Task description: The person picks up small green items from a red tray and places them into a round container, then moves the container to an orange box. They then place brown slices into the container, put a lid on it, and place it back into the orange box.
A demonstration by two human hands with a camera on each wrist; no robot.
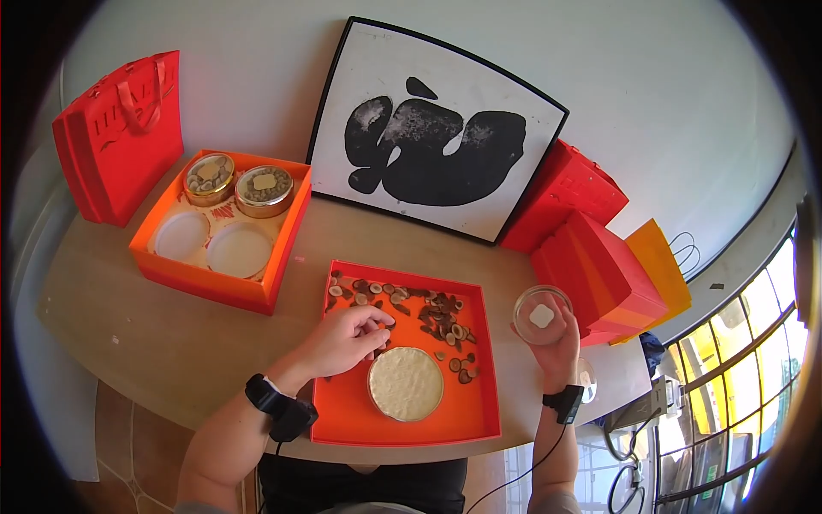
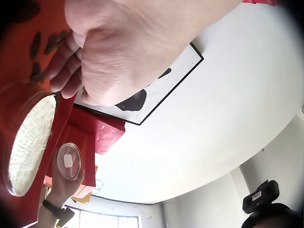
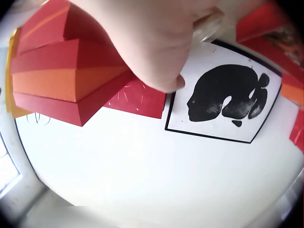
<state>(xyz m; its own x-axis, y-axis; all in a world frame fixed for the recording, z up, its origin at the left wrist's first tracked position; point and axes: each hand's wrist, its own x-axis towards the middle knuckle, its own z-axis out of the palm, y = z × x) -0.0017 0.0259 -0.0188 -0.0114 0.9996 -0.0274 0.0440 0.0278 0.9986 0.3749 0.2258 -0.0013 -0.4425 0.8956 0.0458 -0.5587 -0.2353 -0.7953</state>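
My left hand (image 1: 347,336) is over the red tray (image 1: 321,420), its fingers curled. A small brown dried mushroom (image 2: 57,95) shows at its fingertips. Right beside that hand stands a round clear-walled container (image 1: 406,384), its inside covered by a pale, crinkled layer. Dried mushrooms (image 1: 441,317), brown with some pale faces, lie scattered over the far and right parts of the tray. Off to the tray's right, my right hand (image 1: 555,347) holds up a clear round lid (image 1: 521,313) with a white label. The right wrist view shows only part of this hand.
An orange box (image 1: 205,285) at the left has two filled, gold-rimmed jars (image 1: 264,190) and two round hollows. Red bags (image 1: 120,137) stand at back left and right, beside a yellow bag (image 1: 658,261). A framed black-and-white picture (image 1: 437,128) leans on the wall.
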